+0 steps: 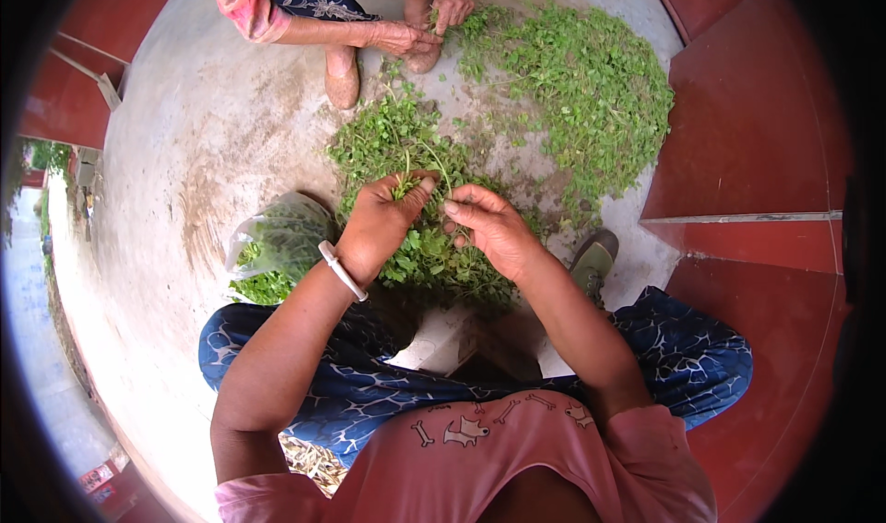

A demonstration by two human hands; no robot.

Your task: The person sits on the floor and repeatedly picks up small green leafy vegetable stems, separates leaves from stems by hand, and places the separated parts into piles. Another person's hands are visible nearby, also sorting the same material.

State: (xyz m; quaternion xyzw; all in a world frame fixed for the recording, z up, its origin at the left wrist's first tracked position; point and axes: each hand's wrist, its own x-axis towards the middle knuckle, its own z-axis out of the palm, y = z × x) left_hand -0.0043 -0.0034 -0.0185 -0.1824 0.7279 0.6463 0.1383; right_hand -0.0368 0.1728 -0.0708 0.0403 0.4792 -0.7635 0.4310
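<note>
A: Noting the hands first. What is the left one doing?

B: The left hand [397, 211] is closing round a small bunch [403, 187], thumb pressing from the right, fingers curling underneath. The cut of the stalks inside the fist is hiding from me; I cannot tell how many it is holding.

A: And the right?

B: The right hand [486, 220] is pinching a thin stem [444, 165] between thumb and forefinger. Its other fingers are curling loosely, touching nothing that I am making out.

A: How is that stem lying?

B: It is bowing. Its long axis is running mostly near to far, the near end sitting at the right hand's fingertips, the far part leaning left over the pile [434, 265]. So it is lying to the right of the bunch, and far and slightly left of the right hand.

A: Which hand is nearer to it?

B: The right, by touch. The left is standing just beside it, so only a narrow gap is parting the bunch from the pinch. Everything is turning on that gap, I judge.

A: Surroundings?

B: A clear bag [293, 232] of greens is resting left of the left hand. A broader heap [600, 99] is spreading far right. On the far side, a co-worker's hands [399, 37] are meeting over other greens, well apart from these two.
</note>
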